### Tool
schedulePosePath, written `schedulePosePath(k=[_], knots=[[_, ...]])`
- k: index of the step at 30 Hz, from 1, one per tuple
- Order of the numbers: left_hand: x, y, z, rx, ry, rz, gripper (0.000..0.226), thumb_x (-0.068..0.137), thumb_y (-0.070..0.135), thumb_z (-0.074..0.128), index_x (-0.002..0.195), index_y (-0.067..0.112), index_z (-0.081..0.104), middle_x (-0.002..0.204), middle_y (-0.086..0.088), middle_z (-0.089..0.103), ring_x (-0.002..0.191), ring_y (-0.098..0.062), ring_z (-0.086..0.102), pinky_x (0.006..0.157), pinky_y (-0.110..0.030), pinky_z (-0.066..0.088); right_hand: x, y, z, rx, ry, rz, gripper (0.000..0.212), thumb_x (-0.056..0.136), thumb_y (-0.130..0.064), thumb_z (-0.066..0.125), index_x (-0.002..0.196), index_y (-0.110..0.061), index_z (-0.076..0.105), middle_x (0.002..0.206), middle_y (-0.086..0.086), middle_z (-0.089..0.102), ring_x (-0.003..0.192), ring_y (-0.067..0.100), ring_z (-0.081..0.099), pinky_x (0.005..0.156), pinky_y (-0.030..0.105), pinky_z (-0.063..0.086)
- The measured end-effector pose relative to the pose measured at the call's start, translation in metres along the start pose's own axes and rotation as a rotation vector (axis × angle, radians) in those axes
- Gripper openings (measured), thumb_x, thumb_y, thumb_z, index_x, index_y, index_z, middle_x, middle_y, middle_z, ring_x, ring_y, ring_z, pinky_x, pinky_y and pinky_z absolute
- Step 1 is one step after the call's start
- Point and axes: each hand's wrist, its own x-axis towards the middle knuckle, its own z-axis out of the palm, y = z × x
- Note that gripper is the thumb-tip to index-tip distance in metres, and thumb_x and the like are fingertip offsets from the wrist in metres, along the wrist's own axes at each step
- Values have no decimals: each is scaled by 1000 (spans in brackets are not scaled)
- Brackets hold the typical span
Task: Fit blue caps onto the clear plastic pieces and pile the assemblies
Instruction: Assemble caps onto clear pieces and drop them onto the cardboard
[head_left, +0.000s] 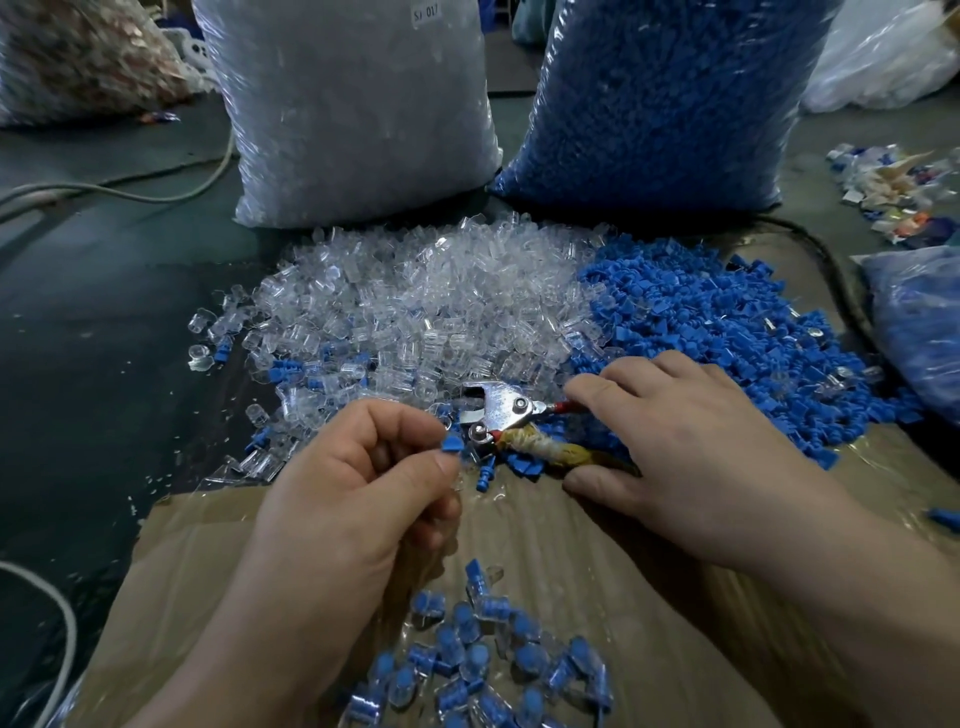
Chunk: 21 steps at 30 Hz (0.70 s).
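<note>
Your left forearm is reaching in from the lower left, and your left hand (358, 483) is hovering just left of the metal hand tool (498, 410), knuckles up and fingers curled. Its thumb and forefinger are pinching a single blue cap (451, 446), which is touching or nearly touching the tool's lower pivot; which one cannot be told. Your right forearm is coming in from the lower right, with your right hand (691, 441) lying palm down at the tool's handle end. Its fingers are curling over the red handle and its thumb is pressing the cloth-wrapped handle from the near side, so the hand is gripping both. The tool's metal jaws are standing slightly apart, pointing left. Beyond the tool the heap of clear pieces (415, 301) is spreading, and right of it, beyond your right hand, the heap of blue caps (717, 332). On the near side of the tool, between your forearms, the pile of assemblies (488, 665) is lying on the cardboard sheet (649, 597).
</note>
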Motion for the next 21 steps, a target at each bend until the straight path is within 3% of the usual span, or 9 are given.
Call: schedulePosePath(k=[4,7,9,12,16,21], knots=[[1,0,0,9,19,6,30,55,35,76,83,26,72,62,-12,67,48,-18,59,46,-25,50,0,-2,1,13,131,6,58,83,-64,19,133,-39,32,116,-13,51,104,14,45,94,35,37],[0,-1,-3,7,32,-6,31,57,36,78,85,26,73,66,-12,68,50,-20,60,50,-32,53,-3,-3,-2,200,278,26,36,92,-56,21,114,-37,42,87,-18,48,76,1,44,67,22,37],[0,-2,-4,-11,40,-4,26,62,32,77,87,26,73,66,-12,68,51,-21,60,52,-34,53,-7,-3,-7,348,419,54,22,92,-54,30,102,-38,41,77,-18,44,66,-1,42,54,23,29],[-1,-2,-3,-32,56,29,21,67,26,76,88,25,73,65,-11,67,50,-19,60,50,-29,51,-15,-4,-13,385,481,34,23,89,-61,35,102,-42,41,84,-21,44,80,-5,47,58,17,27],[0,-1,-4,2,90,142,17,69,22,74,86,26,73,67,-6,68,54,-16,63,48,-21,51,-18,-11,-10,306,291,-51,42,83,-63,38,116,-38,47,95,-23,44,84,0,44,69,16,33],[1,1,-4,63,132,239,26,61,37,73,86,30,73,72,-3,71,59,-10,65,47,-21,51,-18,-17,-10,242,174,-105,55,77,-63,34,126,-39,44,109,-20,48,101,5,47,86,25,44]])
